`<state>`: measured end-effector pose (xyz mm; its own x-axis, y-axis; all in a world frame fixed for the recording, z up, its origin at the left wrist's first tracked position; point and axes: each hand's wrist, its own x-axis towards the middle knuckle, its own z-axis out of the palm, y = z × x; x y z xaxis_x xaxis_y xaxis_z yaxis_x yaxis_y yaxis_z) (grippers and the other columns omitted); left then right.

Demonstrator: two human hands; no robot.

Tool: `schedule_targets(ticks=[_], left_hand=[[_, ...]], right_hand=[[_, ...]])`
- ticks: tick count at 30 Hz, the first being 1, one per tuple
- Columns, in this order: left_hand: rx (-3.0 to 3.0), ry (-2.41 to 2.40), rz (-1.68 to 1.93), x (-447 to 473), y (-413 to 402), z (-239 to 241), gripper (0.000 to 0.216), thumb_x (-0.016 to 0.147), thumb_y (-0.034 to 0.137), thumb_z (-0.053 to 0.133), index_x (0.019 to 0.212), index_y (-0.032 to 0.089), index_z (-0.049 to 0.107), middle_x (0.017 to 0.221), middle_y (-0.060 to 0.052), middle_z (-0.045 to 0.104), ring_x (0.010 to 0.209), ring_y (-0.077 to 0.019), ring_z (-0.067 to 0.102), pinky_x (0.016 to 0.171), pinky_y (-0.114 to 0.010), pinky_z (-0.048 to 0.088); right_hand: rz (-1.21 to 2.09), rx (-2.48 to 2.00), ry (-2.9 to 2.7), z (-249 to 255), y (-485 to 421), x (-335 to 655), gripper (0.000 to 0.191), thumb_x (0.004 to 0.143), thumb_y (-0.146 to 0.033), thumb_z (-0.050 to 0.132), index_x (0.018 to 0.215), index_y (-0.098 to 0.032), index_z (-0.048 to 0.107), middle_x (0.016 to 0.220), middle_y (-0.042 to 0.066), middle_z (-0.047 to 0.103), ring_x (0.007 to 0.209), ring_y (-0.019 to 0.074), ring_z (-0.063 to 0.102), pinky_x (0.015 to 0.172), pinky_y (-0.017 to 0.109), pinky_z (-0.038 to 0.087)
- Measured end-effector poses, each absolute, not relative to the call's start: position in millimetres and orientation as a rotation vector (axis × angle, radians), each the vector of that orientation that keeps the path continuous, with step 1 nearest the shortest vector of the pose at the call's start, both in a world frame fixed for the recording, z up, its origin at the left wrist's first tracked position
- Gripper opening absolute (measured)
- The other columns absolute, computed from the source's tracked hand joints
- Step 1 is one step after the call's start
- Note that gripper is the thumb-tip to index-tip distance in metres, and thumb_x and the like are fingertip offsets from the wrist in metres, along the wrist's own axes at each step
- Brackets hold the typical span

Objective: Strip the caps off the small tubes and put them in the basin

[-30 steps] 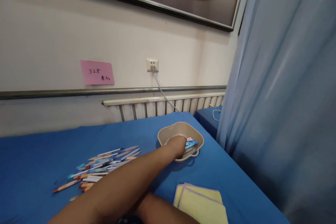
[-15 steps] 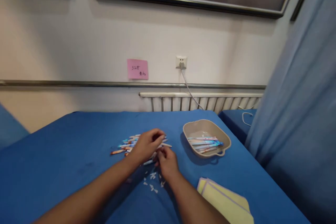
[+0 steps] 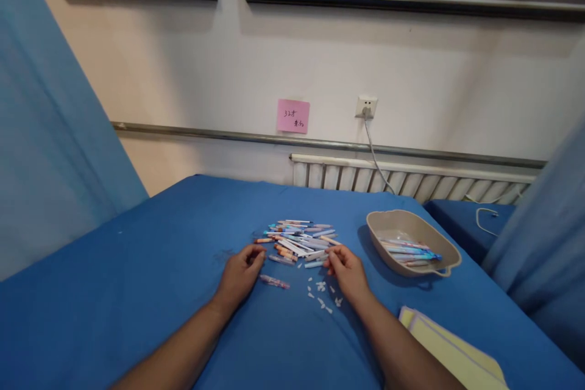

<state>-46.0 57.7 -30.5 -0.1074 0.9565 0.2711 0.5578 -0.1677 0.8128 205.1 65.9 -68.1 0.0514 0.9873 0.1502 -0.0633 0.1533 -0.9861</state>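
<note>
A loose pile of pens [image 3: 295, 242] lies in the middle of the blue-covered table. My left hand [image 3: 241, 271] rests by the pile's left edge, fingers loosely curled, a gap beside the thumb and nothing visible in it. On the other side, my right hand [image 3: 348, 268] has thumb and fingers closed together at the pile's right edge, by a light blue pen [image 3: 314, 264]. Whatever lies between those fingertips is too small to make out. A pen with a reddish pattern [image 3: 275, 281] lies apart, in front of the pile. Small white pieces [image 3: 322, 287] are scattered near my right wrist.
A beige basin [image 3: 377, 219] with several pens inside stands to the right. Folded yellow cloths [image 3: 450, 347] lie at the front right, beside my right forearm. Blue curtains [image 3: 59, 91] hang at both sides. Behind the table are a radiator [image 3: 356, 178] and a plugged-in cord [image 3: 377, 161].
My hands were close together over the pile and have moved apart, left and right of it. The reddish-patterned pen now shows in front. The view has turned left.
</note>
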Motion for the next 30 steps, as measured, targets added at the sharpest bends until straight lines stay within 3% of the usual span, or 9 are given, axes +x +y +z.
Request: schedule_targets(ticks=[8,17,22,30], left_hand=[[1.723,1.479,1.104,-49.5,64.6,-45.8,0.029,0.076,0.042,0.053,0.084,0.017,0.064,0.069,0.0,0.064,0.065,-0.0172,0.058,0.06,-0.025,0.044],[1.756,1.444,0.997,-43.4,55.1,-38.1,0.027,0.079,0.041,0.051,0.085,0.018,0.064,0.071,0.0,0.064,0.067,-0.0171,0.058,0.061,-0.024,0.045],[1.81,1.465,0.938,-40.1,52.4,-32.3,0.028,0.078,0.041,0.05,0.087,0.019,0.065,0.072,0.0,0.065,0.069,-0.0181,0.06,0.062,-0.025,0.045],[1.903,1.399,0.9,-36.3,48.8,-33.1,0.024,0.08,0.036,0.049,0.088,0.019,0.063,0.079,-0.001,0.066,0.074,-0.0186,0.06,0.069,-0.027,0.046]], right_hand=[[0.965,-1.175,-1.376,-74.4,66.2,206.5,0.029,0.076,-0.046,0.058,0.084,-0.018,0.064,0.064,0.0,0.064,0.052,0.0144,0.055,0.054,0.026,0.044],[0.664,-1.378,-1.211,-82.2,85.3,234.4,0.029,0.079,-0.04,0.048,0.094,-0.017,0.06,0.083,0.006,0.066,0.076,0.02,0.061,0.069,0.03,0.049],[0.569,-1.445,-1.243,-90.2,93.0,242.6,0.029,0.078,-0.032,0.045,0.096,-0.015,0.061,0.092,0.01,0.067,0.086,0.0223,0.062,0.08,0.035,0.048],[0.464,-1.407,-1.708,-77.8,83.3,228.2,0.032,0.079,-0.018,0.05,0.107,-0.023,0.066,0.114,0.004,0.064,0.108,0.0209,0.054,0.098,0.037,0.036]])
